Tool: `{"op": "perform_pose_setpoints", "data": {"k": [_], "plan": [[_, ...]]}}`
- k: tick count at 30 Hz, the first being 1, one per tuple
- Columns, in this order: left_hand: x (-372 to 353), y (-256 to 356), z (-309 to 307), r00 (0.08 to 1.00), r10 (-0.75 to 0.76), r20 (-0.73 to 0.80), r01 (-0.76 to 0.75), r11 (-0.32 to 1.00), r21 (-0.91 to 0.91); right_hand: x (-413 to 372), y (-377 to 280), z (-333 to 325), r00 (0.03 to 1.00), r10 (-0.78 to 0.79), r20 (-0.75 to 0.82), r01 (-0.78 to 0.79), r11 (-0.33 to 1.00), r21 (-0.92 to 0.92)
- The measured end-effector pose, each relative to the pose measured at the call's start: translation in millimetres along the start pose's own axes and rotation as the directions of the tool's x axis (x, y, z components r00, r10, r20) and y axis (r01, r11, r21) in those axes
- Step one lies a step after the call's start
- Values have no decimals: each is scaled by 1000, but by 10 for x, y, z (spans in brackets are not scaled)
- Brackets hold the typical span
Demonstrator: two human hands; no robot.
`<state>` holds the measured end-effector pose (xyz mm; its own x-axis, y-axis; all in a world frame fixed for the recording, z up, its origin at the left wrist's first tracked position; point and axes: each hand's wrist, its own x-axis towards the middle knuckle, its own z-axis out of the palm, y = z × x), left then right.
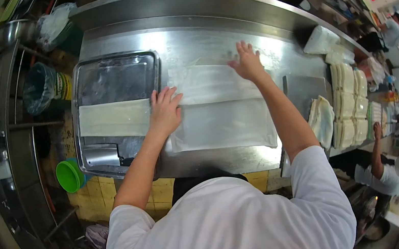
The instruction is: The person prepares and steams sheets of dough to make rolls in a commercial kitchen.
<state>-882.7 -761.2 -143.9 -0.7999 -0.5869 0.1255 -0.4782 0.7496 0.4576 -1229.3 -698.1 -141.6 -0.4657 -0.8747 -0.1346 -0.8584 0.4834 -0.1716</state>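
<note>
A thin translucent sheet (223, 126) lies flat on the steel table, with a crease across its middle. My left hand (165, 111) rests with fingers spread at the sheet's left edge, right beside the metal tray (112, 60). Over the sheet's far right corner is my right hand (248, 63), its fingers stretched apart. Inside the tray lies a long pale flat strip (115, 119), its right end close to my left hand. A cleaver (101, 155) with a dark handle sits in the tray's near part.
Several stacks of pale folded pieces (346, 102) stand at the table's right end, near a flat metal plate (303, 91) and a pile of pale sheets (321, 119). A green bucket (68, 176) is on the floor at left. Other people work at the right.
</note>
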Motion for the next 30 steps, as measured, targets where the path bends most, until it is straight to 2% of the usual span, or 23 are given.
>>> {"op": "perform_pose_setpoints", "data": {"k": [5, 8, 10, 11, 13, 14, 16, 18, 19, 21, 22, 24, 25, 27, 28, 30], "plan": [[12, -41, 94, 1000, -6, -10, 6, 1000, -4, 252, -1023, 50, 979, -186, 81, 187, 982, 5], [16, -46, 103, 1000, 3, -10, -3, 1000, 6, 563, -1270, 207, 979, -181, 95, 189, 979, -75], [21, -59, 91, 1000, 12, -6, -12, 1000, 19, 778, -1251, 357, 995, -24, -97, 23, 1000, -11], [25, -54, 85, 1000, 7, -21, -7, 1000, 13, 771, -1216, 404, 995, -24, -93, 23, 1000, -11], [47, -64, 88, 999, 8, -46, -8, 1000, -1, 693, -1143, 360, 992, -4, -124, 38, 962, 272], [59, -75, 92, 998, -10, -57, 9, 1000, -17, 570, -1084, 342, 991, -6, -130, 40, 964, 262], [97, -80, 86, 997, -31, -77, 28, 999, -37, 96, -959, 330, 968, -181, -174, 239, 877, 417], [157, -83, 56, 989, -43, -143, 26, 993, -119, -483, -910, 46, 944, -318, -90, 331, 897, 293], [195, -82, 32, 989, -34, -143, 17, 993, -119, -672, -815, 26, 946, -311, -95, 325, 900, 292], [278, -56, -20, 966, -37, -255, -12, 982, -189, -944, -502, 1, 964, -261, -56, 264, 962, 69], [292, -41, -38, 968, -14, -252, -36, 981, -190, -989, -276, 49, 968, -240, -68, 245, 967, 67], [310, -40, -94, 951, -6, -309, -51, 983, -175, -1039, 236, 241, 999, -27, -36, 21, 989, -145], [296, -30, -107, 951, 17, -309, -74, 982, -173, -1091, 388, 243, 999, -9, -51, 1, 990, -143], [213, 18, -156, 951, 9, -310, -61, 985, -159, -1227, 615, 242, 977, 73, -201, -62, 996, 62], [151, 78, -201, 954, 15, -301, -63, 987, -151, -1332, 636, 212, 956, 64, -286, -37, 995, 96], [-23, 134, -219, 961, 27, -275, -80, 980, -182, -1587, 656, 152, 951, 50, -304, -18, 994, 105]]}}
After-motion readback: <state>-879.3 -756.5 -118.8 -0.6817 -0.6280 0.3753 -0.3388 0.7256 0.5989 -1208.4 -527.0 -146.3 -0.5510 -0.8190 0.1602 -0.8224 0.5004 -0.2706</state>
